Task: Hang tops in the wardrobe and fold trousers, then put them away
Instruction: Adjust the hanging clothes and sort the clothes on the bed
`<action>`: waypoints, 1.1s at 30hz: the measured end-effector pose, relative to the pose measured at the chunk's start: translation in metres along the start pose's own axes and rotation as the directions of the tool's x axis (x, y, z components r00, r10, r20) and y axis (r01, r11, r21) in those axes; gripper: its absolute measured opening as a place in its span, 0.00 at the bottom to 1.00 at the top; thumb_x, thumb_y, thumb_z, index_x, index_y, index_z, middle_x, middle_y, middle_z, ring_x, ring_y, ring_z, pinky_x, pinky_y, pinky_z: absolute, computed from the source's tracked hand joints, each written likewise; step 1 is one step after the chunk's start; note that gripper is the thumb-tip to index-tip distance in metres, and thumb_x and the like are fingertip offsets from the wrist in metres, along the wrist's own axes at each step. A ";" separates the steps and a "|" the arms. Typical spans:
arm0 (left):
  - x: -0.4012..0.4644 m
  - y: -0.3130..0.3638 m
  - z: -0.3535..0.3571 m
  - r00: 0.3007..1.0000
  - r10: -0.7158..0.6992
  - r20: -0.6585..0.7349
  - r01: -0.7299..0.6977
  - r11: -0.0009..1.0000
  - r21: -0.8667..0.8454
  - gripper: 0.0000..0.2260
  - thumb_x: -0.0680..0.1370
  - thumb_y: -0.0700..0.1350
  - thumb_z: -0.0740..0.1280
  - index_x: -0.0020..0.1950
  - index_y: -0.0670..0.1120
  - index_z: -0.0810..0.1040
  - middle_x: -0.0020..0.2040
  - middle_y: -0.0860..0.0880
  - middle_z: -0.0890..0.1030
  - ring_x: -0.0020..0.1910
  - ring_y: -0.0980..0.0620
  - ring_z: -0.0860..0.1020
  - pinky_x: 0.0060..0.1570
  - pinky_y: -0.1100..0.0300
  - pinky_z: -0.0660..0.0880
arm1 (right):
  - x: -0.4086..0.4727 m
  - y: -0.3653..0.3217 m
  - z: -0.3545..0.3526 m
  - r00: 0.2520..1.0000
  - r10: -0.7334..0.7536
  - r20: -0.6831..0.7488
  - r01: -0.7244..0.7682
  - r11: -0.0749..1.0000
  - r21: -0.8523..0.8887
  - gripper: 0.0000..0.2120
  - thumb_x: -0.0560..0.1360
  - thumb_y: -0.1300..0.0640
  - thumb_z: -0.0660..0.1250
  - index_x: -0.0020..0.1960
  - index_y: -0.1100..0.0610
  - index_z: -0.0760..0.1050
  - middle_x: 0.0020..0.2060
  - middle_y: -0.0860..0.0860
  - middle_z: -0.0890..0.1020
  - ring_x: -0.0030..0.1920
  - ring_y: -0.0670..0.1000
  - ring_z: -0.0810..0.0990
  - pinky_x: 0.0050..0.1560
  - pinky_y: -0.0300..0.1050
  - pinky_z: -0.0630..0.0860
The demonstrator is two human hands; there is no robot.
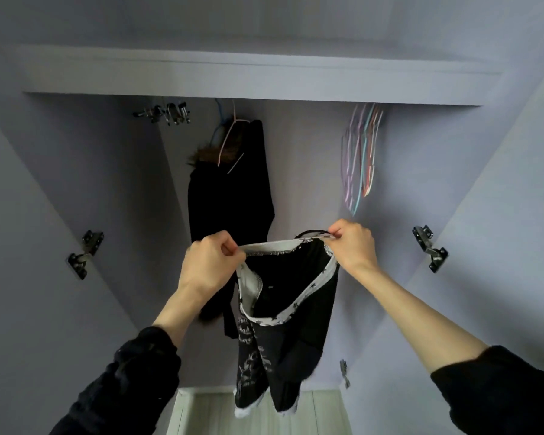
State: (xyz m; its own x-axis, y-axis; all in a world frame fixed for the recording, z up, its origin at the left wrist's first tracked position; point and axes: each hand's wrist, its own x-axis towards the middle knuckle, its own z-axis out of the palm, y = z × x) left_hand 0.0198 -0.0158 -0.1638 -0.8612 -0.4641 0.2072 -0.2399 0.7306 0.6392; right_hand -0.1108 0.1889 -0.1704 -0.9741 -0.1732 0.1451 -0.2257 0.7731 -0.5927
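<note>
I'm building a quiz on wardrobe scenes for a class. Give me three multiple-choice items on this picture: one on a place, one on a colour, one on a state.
1. Where do the empty hangers hang?
A. upper right of the wardrobe
B. on the floor
C. on the left door

2. What colour is the trim of the black top held up in front?
A. red
B. white
C. green

3. How does the left hand stand with the top?
A. flat and free of it
B. pinching its trim
C. out of view

Answers:
1 A: the pastel bunch hangs at the upper right, right of the dark garment already hung.
2 B: white bands run round its openings.
3 B: its fingers curl on the trim, as the right hand does at the other side.
</note>
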 end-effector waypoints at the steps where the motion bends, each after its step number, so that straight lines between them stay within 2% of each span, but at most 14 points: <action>1: 0.001 -0.002 0.001 0.998 -0.011 0.055 0.008 0.998 0.067 0.09 0.72 0.45 0.68 0.33 0.54 0.72 0.32 0.56 0.78 0.37 0.51 0.79 0.43 0.56 0.74 | -0.001 -0.001 -0.001 1.000 -0.019 0.015 0.018 0.999 0.041 0.03 0.72 0.57 0.69 0.45 0.54 0.80 0.41 0.50 0.83 0.46 0.54 0.80 0.44 0.41 0.71; 4: -0.001 0.003 0.008 0.976 -0.007 0.218 -0.031 0.985 0.171 0.06 0.73 0.53 0.69 0.45 0.57 0.73 0.44 0.60 0.77 0.46 0.55 0.77 0.51 0.57 0.65 | -0.005 -0.017 -0.001 0.993 -0.102 0.067 0.092 0.986 0.136 0.08 0.71 0.63 0.67 0.42 0.51 0.82 0.32 0.43 0.79 0.39 0.47 0.79 0.42 0.36 0.68; 6: -0.004 0.016 0.020 0.965 0.056 0.257 -0.087 0.990 0.114 0.20 0.69 0.62 0.69 0.57 0.56 0.71 0.50 0.61 0.73 0.46 0.58 0.73 0.52 0.58 0.59 | -0.008 -0.030 0.002 0.982 -0.159 0.102 0.142 0.977 0.156 0.10 0.70 0.63 0.67 0.42 0.50 0.82 0.30 0.40 0.77 0.37 0.44 0.77 0.41 0.35 0.68; 7: -0.005 0.024 0.027 0.969 0.095 0.227 -0.116 0.990 0.083 0.24 0.68 0.64 0.69 0.60 0.55 0.70 0.51 0.62 0.73 0.46 0.58 0.73 0.53 0.58 0.58 | -0.009 -0.034 0.004 0.976 -0.185 0.112 0.168 0.974 0.149 0.09 0.69 0.62 0.67 0.43 0.50 0.83 0.30 0.39 0.76 0.36 0.43 0.76 0.40 0.34 0.68; 9: -0.007 0.041 0.038 0.982 0.148 0.114 -0.154 0.987 0.053 0.23 0.70 0.62 0.69 0.60 0.53 0.70 0.50 0.60 0.76 0.47 0.56 0.76 0.54 0.57 0.60 | -0.010 -0.039 0.006 0.967 -0.221 0.130 0.202 0.969 0.144 0.09 0.69 0.61 0.68 0.43 0.49 0.83 0.29 0.39 0.76 0.36 0.43 0.75 0.35 0.30 0.66; 11: -0.005 0.051 0.043 0.987 0.163 0.005 -0.163 0.984 0.068 0.12 0.75 0.52 0.66 0.56 0.49 0.74 0.47 0.54 0.81 0.48 0.50 0.79 0.55 0.55 0.63 | -0.010 -0.038 0.004 0.961 -0.237 0.141 0.221 0.968 0.123 0.07 0.70 0.58 0.68 0.42 0.49 0.82 0.29 0.40 0.76 0.36 0.44 0.75 0.33 0.30 0.65; 12: -0.003 0.054 0.043 0.987 0.159 -0.023 -0.156 0.982 0.106 0.08 0.76 0.47 0.64 0.54 0.48 0.75 0.44 0.51 0.82 0.47 0.47 0.79 0.55 0.55 0.63 | -0.009 -0.036 0.003 0.959 -0.247 0.141 0.235 0.968 0.092 0.06 0.71 0.57 0.67 0.42 0.49 0.82 0.29 0.41 0.77 0.37 0.46 0.76 0.35 0.33 0.67; 15: 0.002 0.061 0.044 0.987 0.157 -0.039 -0.145 0.966 0.214 0.06 0.77 0.44 0.61 0.50 0.47 0.76 0.38 0.49 0.82 0.42 0.46 0.78 0.55 0.56 0.63 | -0.005 -0.027 0.001 0.955 -0.262 0.138 0.275 0.958 -0.083 0.08 0.74 0.57 0.63 0.45 0.49 0.80 0.37 0.46 0.82 0.43 0.53 0.78 0.48 0.45 0.65; 18: 0.007 0.069 0.044 0.982 0.187 -0.032 -0.179 0.970 0.164 0.04 0.76 0.44 0.63 0.47 0.46 0.77 0.35 0.49 0.80 0.38 0.46 0.78 0.56 0.55 0.68 | 0.001 -0.012 0.004 0.959 -0.262 0.105 0.280 0.934 -0.224 0.09 0.74 0.59 0.61 0.51 0.51 0.77 0.45 0.50 0.80 0.47 0.57 0.79 0.51 0.48 0.60; 23: 0.023 0.060 0.023 0.990 0.126 -0.056 -0.124 0.991 0.045 0.01 0.75 0.41 0.65 0.45 0.45 0.74 0.37 0.46 0.80 0.40 0.43 0.78 0.50 0.51 0.73 | 0.017 0.025 -0.001 0.992 -0.074 0.098 0.099 0.952 -0.290 0.14 0.73 0.62 0.60 0.56 0.51 0.76 0.54 0.53 0.76 0.52 0.58 0.79 0.58 0.51 0.63; 25: 0.033 0.051 0.013 0.994 0.109 -0.004 -0.108 0.991 0.077 0.03 0.76 0.40 0.63 0.46 0.47 0.71 0.37 0.48 0.78 0.42 0.44 0.77 0.53 0.52 0.67 | 0.024 0.037 -0.007 0.997 -0.035 0.070 0.054 0.956 -0.288 0.14 0.74 0.62 0.60 0.56 0.52 0.77 0.55 0.54 0.76 0.53 0.59 0.78 0.59 0.52 0.64; 27: 0.040 0.043 0.009 0.987 0.112 0.119 -0.128 0.981 0.144 0.07 0.77 0.38 0.59 0.50 0.50 0.68 0.39 0.49 0.78 0.41 0.47 0.75 0.55 0.54 0.60 | 0.030 0.040 -0.013 0.998 -0.052 0.045 0.062 0.961 -0.271 0.12 0.75 0.62 0.61 0.55 0.53 0.78 0.54 0.54 0.77 0.53 0.59 0.78 0.59 0.52 0.66; 30: 0.043 0.038 0.008 0.940 0.111 0.323 -0.160 0.979 0.129 0.15 0.80 0.38 0.54 0.56 0.58 0.69 0.36 0.51 0.76 0.37 0.56 0.73 0.54 0.54 0.58 | 0.039 0.032 -0.021 0.995 -0.096 0.026 0.099 0.975 -0.200 0.12 0.75 0.65 0.60 0.53 0.55 0.79 0.52 0.55 0.78 0.53 0.60 0.77 0.58 0.52 0.68; 33: 0.043 0.036 0.015 0.895 0.105 0.434 -0.182 0.973 0.139 0.09 0.81 0.46 0.59 0.57 0.60 0.72 0.41 0.59 0.75 0.44 0.57 0.73 0.54 0.56 0.57 | 0.046 0.023 -0.031 0.996 -0.081 0.039 0.084 0.994 -0.068 0.15 0.74 0.68 0.58 0.53 0.57 0.80 0.53 0.57 0.79 0.55 0.60 0.77 0.60 0.52 0.72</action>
State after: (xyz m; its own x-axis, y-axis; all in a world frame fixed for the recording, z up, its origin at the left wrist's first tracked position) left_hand -0.0331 -0.0018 -0.1429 -0.9903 -0.1209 -0.0691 -0.1393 0.8653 0.4816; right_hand -0.1604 0.2176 -0.1527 -0.9522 -0.2590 0.1622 -0.3055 0.7956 -0.5231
